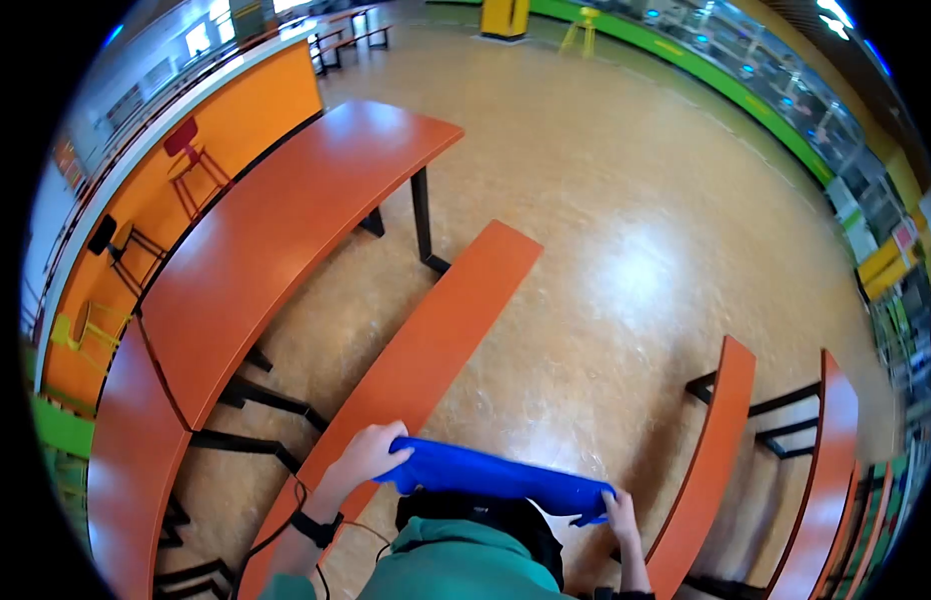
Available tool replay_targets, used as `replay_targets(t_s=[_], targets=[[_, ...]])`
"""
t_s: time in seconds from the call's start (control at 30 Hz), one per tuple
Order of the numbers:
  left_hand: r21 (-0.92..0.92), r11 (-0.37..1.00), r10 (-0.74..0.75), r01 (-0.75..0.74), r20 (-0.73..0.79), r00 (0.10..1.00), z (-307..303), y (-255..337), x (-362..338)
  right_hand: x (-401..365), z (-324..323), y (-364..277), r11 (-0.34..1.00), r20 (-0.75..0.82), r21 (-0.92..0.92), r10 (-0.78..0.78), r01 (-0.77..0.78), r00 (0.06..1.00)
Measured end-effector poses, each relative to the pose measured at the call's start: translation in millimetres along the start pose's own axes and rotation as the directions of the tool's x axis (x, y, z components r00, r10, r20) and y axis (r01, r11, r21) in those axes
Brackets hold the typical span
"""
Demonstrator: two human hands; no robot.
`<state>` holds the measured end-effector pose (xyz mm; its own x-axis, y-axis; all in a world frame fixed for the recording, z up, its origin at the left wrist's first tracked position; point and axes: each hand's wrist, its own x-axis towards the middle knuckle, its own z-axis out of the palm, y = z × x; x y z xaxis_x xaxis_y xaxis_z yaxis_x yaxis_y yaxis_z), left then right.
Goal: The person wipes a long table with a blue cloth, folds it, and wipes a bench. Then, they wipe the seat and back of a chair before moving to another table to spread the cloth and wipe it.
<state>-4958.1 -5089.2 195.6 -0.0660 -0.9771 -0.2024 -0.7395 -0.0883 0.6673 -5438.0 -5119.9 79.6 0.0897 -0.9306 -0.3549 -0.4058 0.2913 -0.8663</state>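
A blue cloth (506, 478) is stretched between my two hands in front of my body, low in the head view. My left hand (374, 452) grips its left end, with the fingers closed over the edge. At the right end, my right hand (618, 508) pinches the other corner. The cloth's top edge runs nearly straight and slopes down a little to the right, while its lower edge hangs in uneven folds. Black clothing shows just beneath it.
An orange bench (436, 330) stands at my left, beside a long orange table (286, 220). Another bench (711, 450) and table (821, 470) are at the right. Stools (191, 165) line an orange counter (271, 100). A black cable hangs near my left wrist.
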Motion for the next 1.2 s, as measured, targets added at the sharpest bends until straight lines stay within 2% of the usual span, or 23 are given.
replay_targets(t_s=[0.03, 0.07, 0.13, 0.2, 0.27, 0.3, 0.4, 0.47, 0.53, 0.57, 0.63, 0.67, 0.73, 0.83, 0.87, 0.93, 0.97, 1.03, 1.1, 1.13, 1.17, 1.2], targets=[[0.003, 0.998, -0.068, 0.068, -0.057, 0.996, -7.0, 7.1, 16.4, 24.9, -3.7, -1.2, 0.995, 0.068, -0.067, -0.069, 0.074, 0.995], [0.001, 0.99, -0.14, 0.141, -0.103, 0.985, -11.4, 13.0, 25.2, 53.4, -4.8, -33.0, 0.998, 0.089, -0.058, 0.039, -0.034, 0.995], [-0.002, 0.974, -0.224, 0.228, -0.196, 0.955, -13.4, 14.6, 48.7, 106.3, -10.4, -99.7, 0.955, 0.189, -0.29, 0.001, 0.055, 0.982], [-0.075, 0.95, -0.311, 0.302, -0.216, 0.926, -5.3, 1.1, 74.4, 158.8, -20.0, -128.8, 0.885, 0.335, -0.427, -0.035, 0.185, 0.942], [-0.045, 0.933, -0.357, 0.356, -0.222, 0.907, 2.5, 2.1, 115.7, 215.3, -33.4, -143.1, 0.838, 0.423, -0.48, -0.037, 0.259, 0.905], [-0.025, 0.926, -0.372, 0.377, -0.227, 0.9, 1.9, 3.6, 142.7, 244.1, -42.5, -143.4, 0.805, 0.435, -0.542, 0.024, 0.241, 0.9], [0.029, 0.934, -0.337, 0.357, -0.261, 0.905, -7.0, 13.8, 228.4, 322.4, -73.1, -131.3, 0.736, 0.428, -0.641, 0.106, 0.219, 0.898], [0.012, 0.959, -0.273, 0.283, -0.228, 0.935, -25.4, 25.2, 291.2, 369.9, -96.8, -123.6, 0.676, 0.395, -0.704, 0.12, 0.216, 0.911], [0.024, 0.981, -0.183, 0.191, -0.199, 0.963, -43.2, 34.1, 363.3, 406.7, -123.9, -131.6, 0.7, 0.263, -0.713, 0.198, 0.051, 0.944], [0.045, 0.987, -0.143, 0.153, -0.169, 0.975, -48.7, 37.7, 396.5, 424.8, -139.9, -132.9, 0.692, 0.233, -0.708, 0.041, 0.141, 0.972], [0.097, 0.993, -0.056, 0.072, -0.153, 0.987, -53.2, 40.4, 454.6, 456.6, -166.2, -158.5, 0.728, 0.145, -0.68, 0.012, 0.091, 0.989], [0.136, 0.991, 0.008, 0.013, -0.156, 0.988, -55.0, 44.8, 487.0, 480.3, -180.5, -149.3, 0.769, 0.115, -0.635, 0.002, 0.072, 0.993], [0.09, 0.996, 0.021, -0.015, -0.074, 0.997, -72.1, 65.5, 541.3, 505.9, -187.6, -180.6, 0.647, 0.072, -0.759, -0.035, 0.078, 0.997], [0.165, 0.986, 0.018, -0.002, -0.094, 0.995, -77.5, 61.4, 594.5, 564.1, -205.1, -157.4, 0.766, 0.134, -0.625, -0.083, 0.149, 0.988], [0.183, 0.982, -0.03, 0.054, -0.129, 0.991, -81.2, 58.9, 616.3, 592.2, -204.8, -176.8, 0.846, 0.165, -0.528, 0.015, 0.075, 0.986], [0.214, 0.96, -0.141, 0.18, -0.185, 0.973, -87.4, 55.0, 646.4, 668.9, -216.0, -157.2, 0.899, 0.252, -0.424, 0.0, 0.111, 0.968], [0.219, 0.946, -0.194, 0.239, -0.206, 0.959, -87.2, 54.5, 658.6, 698.4, -217.7, -166.0, 0.853, 0.291, -0.487, -0.042, 0.186, 0.956], [0.223, 0.907, -0.294, 0.357, -0.27, 0.917, -93.0, 54.0, 682.8, 762.8, -209.8, -222.2, 0.728, 0.381, -0.585, -0.141, 0.356, 0.914], [0.156, 0.9, -0.33, 0.408, -0.369, 0.869, -103.5, 58.0, 701.9, 832.3, -208.9, -256.0, 0.65, 0.478, -0.588, -0.201, 0.481, 0.855], [0.11, 0.889, -0.363, 0.445, -0.424, 0.83, -106.4, 62.5, 708.2, 873.4, -206.1, -276.1, 0.598, 0.542, -0.58, -0.224, 0.554, 0.81], [0.064, 0.844, -0.456, 0.532, -0.436, 0.776, -111.9, 69.0, 711.7, 912.8, -198.8, -296.8, 0.549, 0.601, -0.588, -0.197, 0.595, 0.775], [0.011, 0.812, -0.51, 0.583, -0.473, 0.719, -116.1, 73.8, 710.7, 947.5, -182.1, -322.4, 0.455, 0.669, -0.571, -0.223, 0.683, 0.709]])
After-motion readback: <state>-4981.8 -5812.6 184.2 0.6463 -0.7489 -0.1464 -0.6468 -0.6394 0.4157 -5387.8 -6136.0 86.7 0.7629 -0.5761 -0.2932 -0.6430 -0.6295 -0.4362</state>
